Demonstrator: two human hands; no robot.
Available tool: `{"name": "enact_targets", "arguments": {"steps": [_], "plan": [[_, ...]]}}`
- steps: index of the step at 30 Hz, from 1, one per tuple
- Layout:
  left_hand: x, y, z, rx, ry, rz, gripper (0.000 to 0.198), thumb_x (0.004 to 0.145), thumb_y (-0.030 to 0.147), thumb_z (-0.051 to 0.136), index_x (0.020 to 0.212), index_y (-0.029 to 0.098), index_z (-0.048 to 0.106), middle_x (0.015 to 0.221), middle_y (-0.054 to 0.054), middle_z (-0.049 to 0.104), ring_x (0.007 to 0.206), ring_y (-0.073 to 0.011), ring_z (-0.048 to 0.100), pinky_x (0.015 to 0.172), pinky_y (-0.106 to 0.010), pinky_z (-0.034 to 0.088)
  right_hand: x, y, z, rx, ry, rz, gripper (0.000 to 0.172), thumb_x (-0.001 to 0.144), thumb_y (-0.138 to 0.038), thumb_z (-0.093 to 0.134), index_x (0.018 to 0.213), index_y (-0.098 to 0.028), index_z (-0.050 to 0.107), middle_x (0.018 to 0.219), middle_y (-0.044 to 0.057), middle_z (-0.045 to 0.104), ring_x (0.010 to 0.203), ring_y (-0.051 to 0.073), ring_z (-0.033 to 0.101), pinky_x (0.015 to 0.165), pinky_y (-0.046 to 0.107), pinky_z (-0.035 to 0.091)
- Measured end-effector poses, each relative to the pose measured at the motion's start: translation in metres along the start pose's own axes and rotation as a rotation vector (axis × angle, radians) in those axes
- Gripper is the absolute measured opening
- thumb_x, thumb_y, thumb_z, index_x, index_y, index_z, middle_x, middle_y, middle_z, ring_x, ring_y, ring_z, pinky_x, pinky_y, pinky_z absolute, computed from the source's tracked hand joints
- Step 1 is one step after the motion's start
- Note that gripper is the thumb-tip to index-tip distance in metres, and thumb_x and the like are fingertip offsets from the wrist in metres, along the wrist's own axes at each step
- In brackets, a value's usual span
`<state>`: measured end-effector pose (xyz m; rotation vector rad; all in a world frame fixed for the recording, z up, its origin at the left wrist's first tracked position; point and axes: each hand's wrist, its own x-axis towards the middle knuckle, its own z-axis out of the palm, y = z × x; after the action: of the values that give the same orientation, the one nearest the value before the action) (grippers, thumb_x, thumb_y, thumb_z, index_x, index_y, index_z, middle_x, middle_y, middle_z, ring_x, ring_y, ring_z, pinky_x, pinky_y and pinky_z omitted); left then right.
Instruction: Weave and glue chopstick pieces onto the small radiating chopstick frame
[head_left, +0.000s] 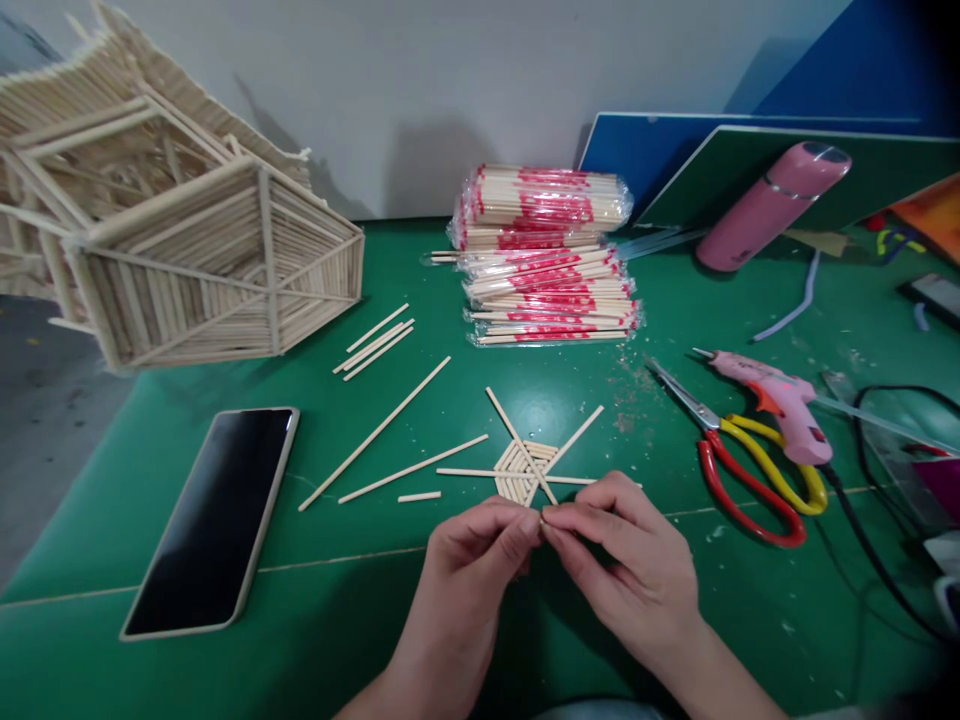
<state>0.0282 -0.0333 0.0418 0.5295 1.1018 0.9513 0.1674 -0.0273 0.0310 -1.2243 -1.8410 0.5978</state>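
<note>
Close together at the near side of a six-armed stick frame point(517, 470), my left hand point(476, 555) and my right hand point(630, 555) are both closed in a pinch. Their fingertips almost meet around something tiny that they mostly hide, so I cannot make it out. The frame lies flat, made of crossed wooden sticks with short pieces laid side by side in its middle. My right fingers cover part of its near edge. To the left lie a short stick piece point(419, 497), a medium stick point(412, 468) and a longer stick point(375, 433).
Several cut sticks point(379, 345) lie farther back, near a large stick-built model point(202, 260). Plastic-wrapped chopsticks point(551, 255) are stacked against the wall. A phone point(214, 520) is at left; scissors point(739, 455), a pink glue gun point(780, 400) with cord, and a pink flask point(772, 205) are right.
</note>
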Motion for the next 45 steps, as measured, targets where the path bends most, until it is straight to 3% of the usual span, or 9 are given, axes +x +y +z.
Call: {"name": "enact_targets", "arguments": {"steps": [19,22,25,28,32,39,45], "plan": [[-0.009,0.001,0.004,0.269,-0.043,0.303,0.015,0.078,0.017,0.053,0.083,0.021,0.067,0.075,-0.001,0.059,0.073,-0.0123,0.054,0.063,-0.022,0.043,-0.006,0.0,0.001,-0.012,0.026,-0.014,0.021,0.071,-0.009,0.058,0.087,-0.021,0.064,0.069,0.001,0.056,0.063,0.012,0.051,0.055,0.026,0.043],[-0.007,0.002,-0.003,0.419,-0.051,0.392,0.016,0.079,0.016,0.05,0.085,0.02,0.065,0.08,-0.003,0.059,0.074,-0.0136,0.056,0.061,-0.023,0.045,-0.007,0.004,-0.002,-0.026,0.049,0.03,0.018,0.072,-0.011,0.057,0.085,-0.021,0.064,0.069,0.001,0.056,0.063,0.012,0.053,0.054,0.025,0.044],[-0.003,0.005,-0.013,0.708,-0.054,0.568,0.017,0.079,0.014,0.049,0.088,0.019,0.062,0.082,-0.004,0.059,0.072,-0.0136,0.056,0.06,-0.023,0.045,-0.01,0.014,-0.008,-0.127,0.075,0.084,0.016,0.073,-0.014,0.057,0.085,-0.022,0.064,0.074,0.002,0.056,0.066,0.013,0.054,0.054,0.025,0.045],[0.006,0.008,-0.021,1.045,-0.065,0.723,0.016,0.079,0.014,0.047,0.087,0.018,0.061,0.084,-0.006,0.059,0.075,-0.0158,0.054,0.066,-0.028,0.044,-0.013,0.025,-0.01,-0.175,0.004,0.087,0.019,0.074,-0.014,0.057,0.089,-0.023,0.063,0.076,0.003,0.055,0.068,0.014,0.053,0.055,0.026,0.045],[0.019,0.005,-0.023,1.358,-0.102,0.82,0.018,0.079,0.014,0.044,0.087,0.016,0.06,0.085,-0.007,0.059,0.077,-0.0189,0.051,0.068,-0.035,0.04,-0.013,0.031,-0.003,-0.184,-0.091,0.045,0.022,0.074,-0.013,0.057,0.092,-0.022,0.063,0.075,0.003,0.054,0.068,0.014,0.051,0.055,0.027,0.044],[0.026,-0.011,-0.029,1.497,-0.122,1.019,0.018,0.082,0.015,0.042,0.089,0.015,0.058,0.088,-0.006,0.059,0.086,-0.0192,0.049,0.078,-0.035,0.036,-0.01,0.032,0.005,-0.287,-0.186,-0.036,0.016,0.075,-0.015,0.056,0.087,-0.02,0.066,0.069,0.003,0.053,0.065,0.013,0.047,0.054,0.026,0.038],[0.028,-0.016,-0.033,1.554,-0.146,1.05,0.018,0.082,0.014,0.043,0.093,0.014,0.058,0.089,-0.006,0.059,0.088,-0.0189,0.047,0.081,-0.035,0.033,-0.008,0.031,0.006,-0.34,-0.229,-0.043,0.014,0.076,-0.014,0.056,0.086,-0.018,0.066,0.067,0.003,0.053,0.063,0.013,0.045,0.054,0.025,0.035]]}}
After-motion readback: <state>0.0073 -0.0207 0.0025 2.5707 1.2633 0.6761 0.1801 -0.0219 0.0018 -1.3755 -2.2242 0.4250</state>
